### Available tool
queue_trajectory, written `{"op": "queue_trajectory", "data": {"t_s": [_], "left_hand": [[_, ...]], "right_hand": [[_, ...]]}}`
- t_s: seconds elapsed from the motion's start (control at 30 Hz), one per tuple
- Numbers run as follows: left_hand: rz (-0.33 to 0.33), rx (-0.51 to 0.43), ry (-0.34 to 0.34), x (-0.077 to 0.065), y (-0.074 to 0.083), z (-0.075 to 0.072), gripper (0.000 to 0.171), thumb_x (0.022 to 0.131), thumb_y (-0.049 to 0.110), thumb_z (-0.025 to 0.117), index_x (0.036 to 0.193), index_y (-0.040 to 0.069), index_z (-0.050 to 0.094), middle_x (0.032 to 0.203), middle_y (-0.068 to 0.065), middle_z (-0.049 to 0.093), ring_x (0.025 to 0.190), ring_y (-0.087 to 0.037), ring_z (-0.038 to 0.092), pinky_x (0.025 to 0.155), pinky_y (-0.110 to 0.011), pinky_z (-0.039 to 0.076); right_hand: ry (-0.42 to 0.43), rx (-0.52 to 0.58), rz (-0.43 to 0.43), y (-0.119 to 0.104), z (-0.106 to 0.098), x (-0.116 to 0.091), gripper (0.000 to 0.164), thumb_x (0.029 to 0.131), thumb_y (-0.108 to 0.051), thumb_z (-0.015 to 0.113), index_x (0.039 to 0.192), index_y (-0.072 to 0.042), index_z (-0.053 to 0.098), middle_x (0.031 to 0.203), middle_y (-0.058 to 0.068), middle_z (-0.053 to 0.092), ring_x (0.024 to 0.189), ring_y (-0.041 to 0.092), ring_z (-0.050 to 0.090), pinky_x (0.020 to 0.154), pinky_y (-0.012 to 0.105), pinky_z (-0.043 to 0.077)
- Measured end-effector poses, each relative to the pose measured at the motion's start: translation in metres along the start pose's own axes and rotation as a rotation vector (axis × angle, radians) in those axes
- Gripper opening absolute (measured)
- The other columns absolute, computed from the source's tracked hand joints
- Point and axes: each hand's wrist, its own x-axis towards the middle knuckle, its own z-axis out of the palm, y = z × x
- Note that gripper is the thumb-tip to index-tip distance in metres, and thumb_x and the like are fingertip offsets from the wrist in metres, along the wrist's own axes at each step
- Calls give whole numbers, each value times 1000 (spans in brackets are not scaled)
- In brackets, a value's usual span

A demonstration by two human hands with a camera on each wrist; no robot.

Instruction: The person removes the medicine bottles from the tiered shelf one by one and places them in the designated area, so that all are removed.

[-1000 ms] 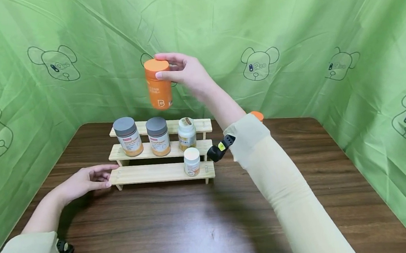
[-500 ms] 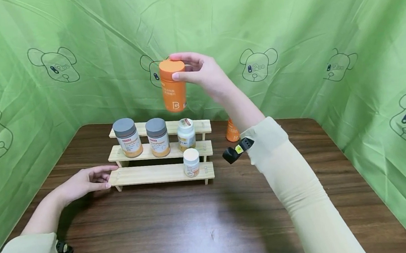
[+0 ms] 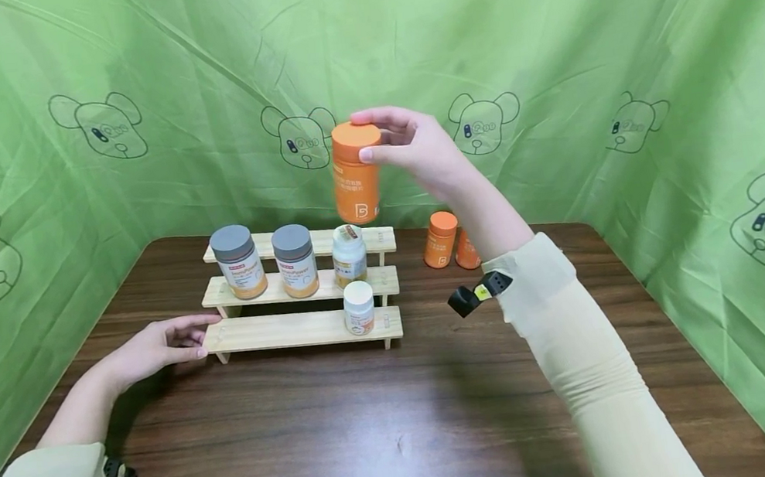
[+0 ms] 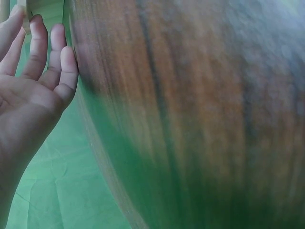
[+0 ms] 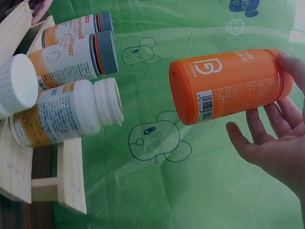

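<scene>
My right hand [image 3: 425, 148] grips an orange supplement bottle [image 3: 356, 187] by its cap, thumb in front and fingers behind. The bottle hangs above the right end of a three-tier wooden display rack [image 3: 280, 331], nearly upright. In the right wrist view the bottle [image 5: 224, 86] shows its barcode and base. With thumb and forefinger, my left hand [image 3: 146, 353] holds the rack's lowest tier at its left end. Two grey-capped supplement jars [image 3: 238, 261] and a white bottle [image 3: 349, 256] stand on the middle tier. A smaller white-capped bottle [image 3: 359, 308] stands at the lowest tier's right.
Two more orange bottles [image 3: 439, 240] stand on the dark wooden table [image 3: 346, 429] right of the rack, one partly behind my right forearm. Green cloth [image 3: 195, 56] with mouse-head drawings rises behind the table and at both sides.
My right hand has carried the orange bottle to the right and slightly down. Its forearm has uncovered the two orange bottles on the table. The left hand keeps its place at the rack.
</scene>
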Motion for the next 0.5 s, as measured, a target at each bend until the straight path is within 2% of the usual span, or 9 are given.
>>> {"op": "queue_trajectory", "data": {"t_s": [0.37, 0.5], "left_hand": [[-9, 12, 17, -2, -2, 0, 57, 86, 23, 69, 137, 10, 49, 104, -10, 62, 94, -4, 56, 76, -20, 45], [-5, 11, 19, -2, -2, -1, 56, 86, 22, 69, 137, 9, 48, 105, -10, 62, 94, -4, 56, 76, -20, 45]], "right_hand": [[-4, -13, 9, -1, -24, -23, 43, 79, 0, 72, 119, -7, 62, 121, 8, 61, 112, 24, 56, 97, 39, 42], [5, -15, -6, 0, -35, -31, 41, 79, 0, 72, 118, -8, 63, 120, 7, 62, 113, 23, 55, 97, 36, 42]]}}
